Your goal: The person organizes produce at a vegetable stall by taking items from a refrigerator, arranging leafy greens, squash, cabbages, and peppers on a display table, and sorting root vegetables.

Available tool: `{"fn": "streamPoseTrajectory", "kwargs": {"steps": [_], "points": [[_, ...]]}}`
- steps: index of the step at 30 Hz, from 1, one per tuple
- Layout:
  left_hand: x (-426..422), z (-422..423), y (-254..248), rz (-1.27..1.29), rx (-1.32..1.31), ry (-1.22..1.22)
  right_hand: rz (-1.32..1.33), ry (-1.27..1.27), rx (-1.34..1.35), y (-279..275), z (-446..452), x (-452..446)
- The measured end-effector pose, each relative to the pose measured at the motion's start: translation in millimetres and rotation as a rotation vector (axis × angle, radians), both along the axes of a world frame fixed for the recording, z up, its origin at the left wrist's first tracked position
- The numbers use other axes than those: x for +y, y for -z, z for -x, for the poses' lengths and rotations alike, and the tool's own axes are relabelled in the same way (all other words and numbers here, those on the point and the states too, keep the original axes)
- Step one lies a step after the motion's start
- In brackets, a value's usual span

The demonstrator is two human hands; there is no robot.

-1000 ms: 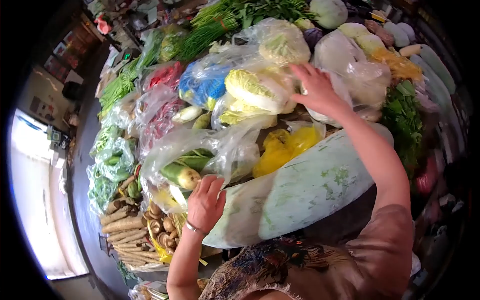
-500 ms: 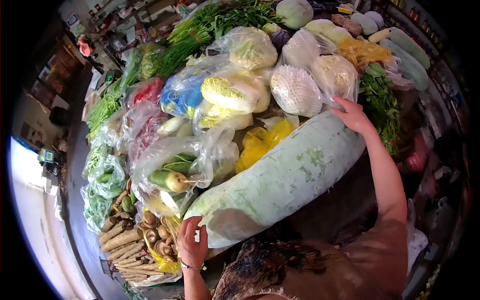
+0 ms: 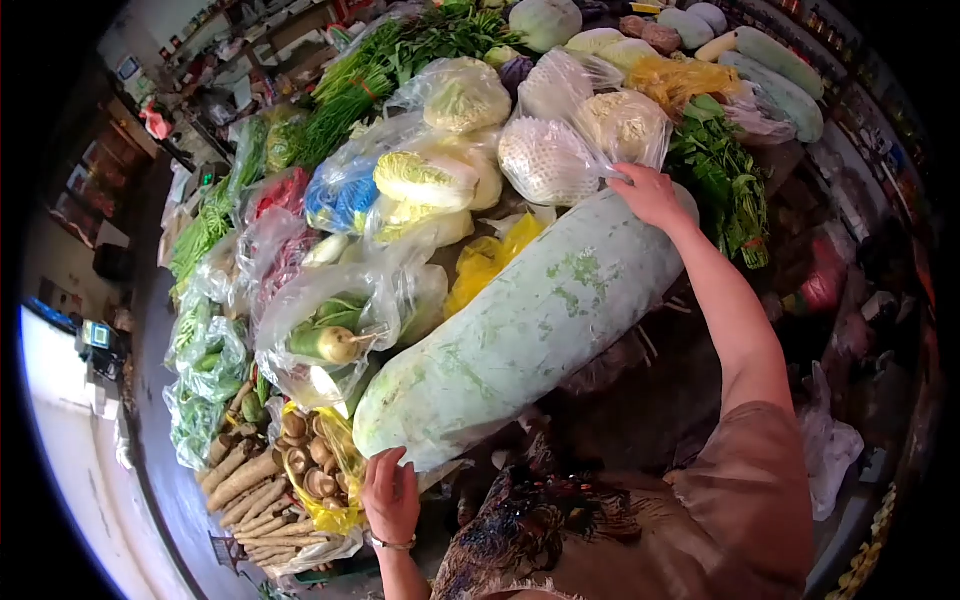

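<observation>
A huge pale-green winter melon point(image 3: 520, 330) lies slantwise across the front of the produce pile. My right hand point(image 3: 648, 195) is over its far end, fingertips closed on the edge of a clear plastic bag point(image 3: 600, 165). Just beyond them sits a white round vegetable in a foam net point(image 3: 548, 160). At the melon's near end is my left hand point(image 3: 390, 495), fingers loosely bent and apart with nothing in them. Whether its fingertips touch the melon I cannot tell. Beside that hand are mushrooms point(image 3: 318, 460) in a yellow bag.
Napa cabbage point(image 3: 425, 182), a bagged radish point(image 3: 338, 344) and a yellow bag point(image 3: 490, 265) lie behind the melon. Long roots point(image 3: 250, 490) are stacked at the lower left. Leafy greens point(image 3: 720, 180) border the right side. Green bundles and more melons fill the back.
The whole view has shifted, so the pile appears farther left and up. My left hand has drawn slightly away from the melon's near end, and its shadow there is gone.
</observation>
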State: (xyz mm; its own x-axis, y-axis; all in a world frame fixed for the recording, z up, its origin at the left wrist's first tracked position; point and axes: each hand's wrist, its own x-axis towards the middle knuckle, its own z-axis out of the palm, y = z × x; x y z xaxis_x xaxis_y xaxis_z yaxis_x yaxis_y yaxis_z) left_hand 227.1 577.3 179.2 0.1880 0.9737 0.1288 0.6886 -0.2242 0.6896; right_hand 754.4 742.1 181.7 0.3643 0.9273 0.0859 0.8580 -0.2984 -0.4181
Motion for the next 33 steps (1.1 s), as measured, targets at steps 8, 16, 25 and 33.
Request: {"fn": "streamPoseTrajectory", "kwargs": {"steps": [8,16,25,33], "points": [[0.2,-35.6,7.8,-0.049,0.023,0.107,-0.032,-0.015,-0.050,0.1,-0.1,-0.9],[30.9,-113.7,-3.9,-0.108,0.221,0.081,-0.039,-0.152,-0.097,-3.9,-8.7,-3.0],[39.6,-174.5,-13.8,-0.011,0.406,-0.047,0.015,-0.435,0.327,-80.9,-88.9,35.4],[43.8,-186.0,-20.0,0.043,0.417,-0.089,-0.145,-0.459,0.091,-41.3,-139.5,154.9]]}}
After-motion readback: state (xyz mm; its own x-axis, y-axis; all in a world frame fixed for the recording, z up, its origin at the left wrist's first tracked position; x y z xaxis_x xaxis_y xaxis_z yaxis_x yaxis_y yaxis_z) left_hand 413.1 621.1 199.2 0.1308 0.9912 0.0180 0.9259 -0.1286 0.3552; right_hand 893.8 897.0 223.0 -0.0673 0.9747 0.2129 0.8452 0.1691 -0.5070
